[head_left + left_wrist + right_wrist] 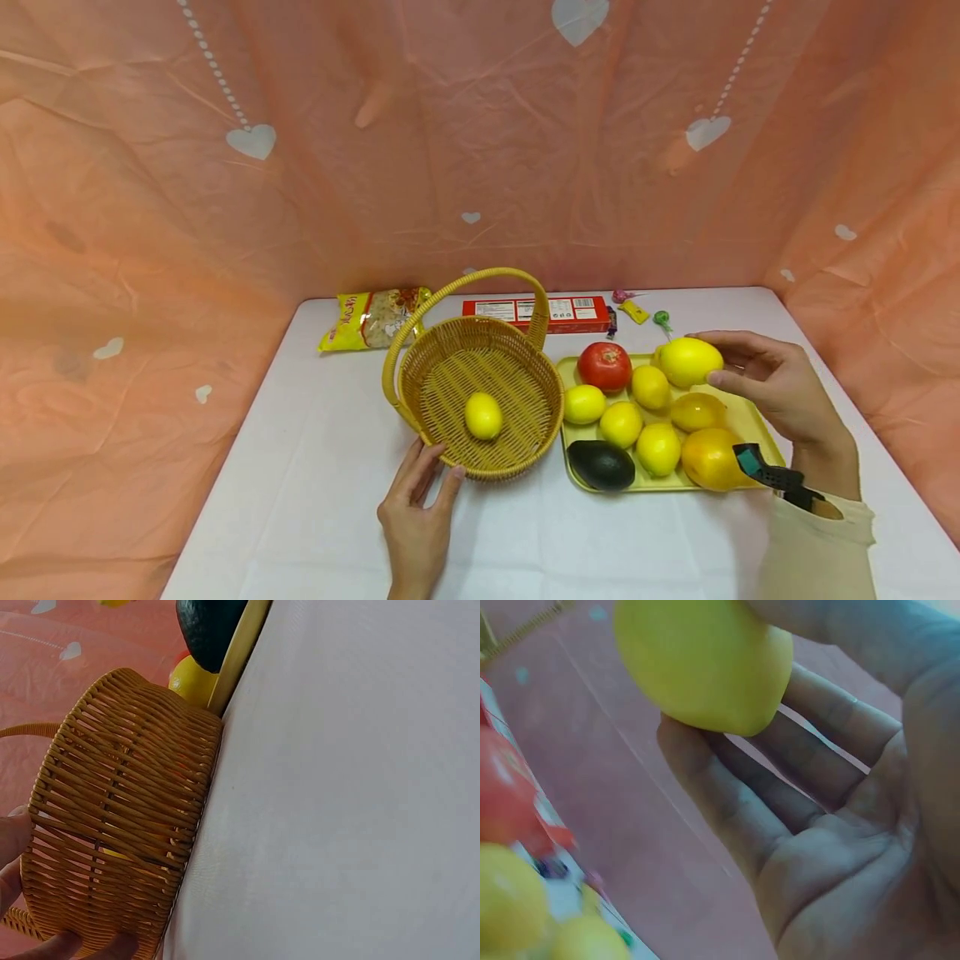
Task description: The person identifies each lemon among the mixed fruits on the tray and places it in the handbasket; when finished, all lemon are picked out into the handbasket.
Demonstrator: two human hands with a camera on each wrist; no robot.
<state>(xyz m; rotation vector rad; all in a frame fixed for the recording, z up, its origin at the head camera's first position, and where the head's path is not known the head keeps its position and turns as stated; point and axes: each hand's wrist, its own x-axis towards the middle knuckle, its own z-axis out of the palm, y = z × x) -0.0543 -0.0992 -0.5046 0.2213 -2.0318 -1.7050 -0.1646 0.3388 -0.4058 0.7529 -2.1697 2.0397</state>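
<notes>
A round wicker basket (423, 400) with a tall arched handle stands mid-table, and one lemon (483, 416) lies in it. My left hand (418, 508) holds the basket's near left rim; in the left wrist view its fingertips (120, 946) lie against the woven wall (135, 780). Over the far right part of a yellow tray (750, 417), my right hand (780, 383) pinches a large lemon (688, 362) between thumb and fingers. The right wrist view shows that lemon (705, 667) raised, with the palm bare below it.
On the tray, right beside the basket, are several lemons (621, 424), a red pomegranate (604, 367), a dark avocado (601, 465) and an orange-yellow mango (711, 459). Behind lie a yellow food bag (375, 318), a red box (536, 313), wrapped candy (634, 312) and lollipops (662, 318).
</notes>
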